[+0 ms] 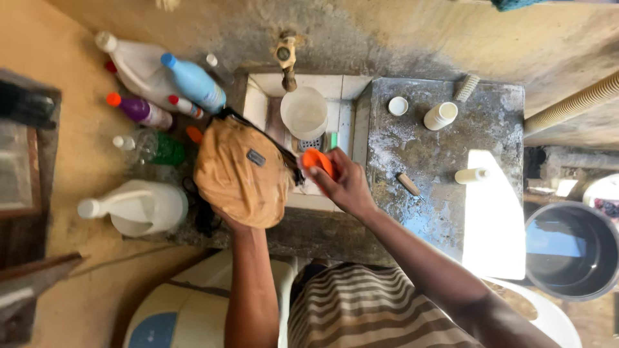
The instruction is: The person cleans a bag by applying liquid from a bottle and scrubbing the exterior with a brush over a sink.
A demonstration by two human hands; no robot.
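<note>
Over the sink (342, 87), the left hand (235, 219) gripped a tan cap (242, 171) from below; the right hand (342, 183), just beside it, pinched an orange brush (317, 160) against its edge.

A blue bottle (193, 82) leans among jugs (one white (138, 207)) beside the tap (286, 57); a dark bucket (570, 251) stands right.
</note>
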